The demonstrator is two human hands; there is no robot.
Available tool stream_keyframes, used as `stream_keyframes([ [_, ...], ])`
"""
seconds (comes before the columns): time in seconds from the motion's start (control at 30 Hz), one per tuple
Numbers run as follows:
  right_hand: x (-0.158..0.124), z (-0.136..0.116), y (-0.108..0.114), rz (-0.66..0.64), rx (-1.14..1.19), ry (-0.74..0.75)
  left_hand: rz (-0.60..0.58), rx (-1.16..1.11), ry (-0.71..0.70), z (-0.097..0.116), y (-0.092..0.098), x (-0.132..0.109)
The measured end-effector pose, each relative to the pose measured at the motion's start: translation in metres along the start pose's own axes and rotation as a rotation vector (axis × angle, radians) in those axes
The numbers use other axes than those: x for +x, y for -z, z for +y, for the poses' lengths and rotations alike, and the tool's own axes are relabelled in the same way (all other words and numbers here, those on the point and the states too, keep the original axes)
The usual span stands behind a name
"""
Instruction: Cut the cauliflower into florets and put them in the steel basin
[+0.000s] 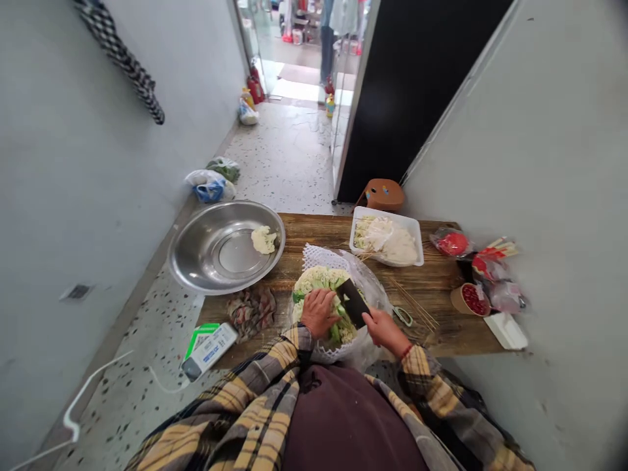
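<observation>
A large cauliflower (314,278), its green stalks turned up, lies on the wooden table in front of me in white foam netting (324,256) and a clear plastic bag (375,281). Over its near left side my left hand (320,313) is curled, gripping it. My right hand (385,328) is closed round the handle of a dark, broad-bladed kitchen knife (352,303). The blade slants over the stalks, close to the left fingers; whether its edge touches the cauliflower is hidden. One cut cauliflower piece (263,240) rests in a steel basin (206,261) at the left.
A white tray (422,252) with cauliflower pieces and a plastic bag stands at the back right. Thin skewers (415,304) and green-handled scissors (403,316) lie on the table (314,229). Right are a paper tub (464,302) and bagged items; left, a crumpled cloth (251,311) and a box (210,350).
</observation>
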State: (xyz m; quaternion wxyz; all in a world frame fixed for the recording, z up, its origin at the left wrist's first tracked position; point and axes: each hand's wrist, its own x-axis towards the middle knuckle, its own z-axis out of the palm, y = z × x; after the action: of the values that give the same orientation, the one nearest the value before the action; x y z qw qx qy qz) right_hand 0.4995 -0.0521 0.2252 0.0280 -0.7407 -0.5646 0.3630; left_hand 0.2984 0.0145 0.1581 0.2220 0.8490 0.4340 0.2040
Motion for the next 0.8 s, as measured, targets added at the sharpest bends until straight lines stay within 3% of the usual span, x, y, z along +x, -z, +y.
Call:
stream_keyframes([
  [0.13, 0.003, 0.014, 0.033, 0.117, -0.159, 0.197, 0.059, 0.073, 0.158, 0.021, -0.004, -0.027],
  [0.33, 0.028, -0.005, 0.06, 0.073, -0.405, 0.381, 0.135, 0.16, 0.453, 0.046, -0.018, -0.042],
  [0.43, 0.036, -0.02, 0.062, 0.039, -0.511, 0.449, 0.077, 0.15, 0.439, 0.048, -0.017, -0.036],
  [0.6, 0.042, -0.039, 0.066, -0.034, -0.681, 0.509, -0.045, 0.12, 0.223, 0.038, -0.006, -0.027],
  [0.8, 0.045, -0.052, 0.064, -0.114, -0.775, 0.471, 0.055, 0.078, 0.244, 0.024, -0.013, -0.039],
])
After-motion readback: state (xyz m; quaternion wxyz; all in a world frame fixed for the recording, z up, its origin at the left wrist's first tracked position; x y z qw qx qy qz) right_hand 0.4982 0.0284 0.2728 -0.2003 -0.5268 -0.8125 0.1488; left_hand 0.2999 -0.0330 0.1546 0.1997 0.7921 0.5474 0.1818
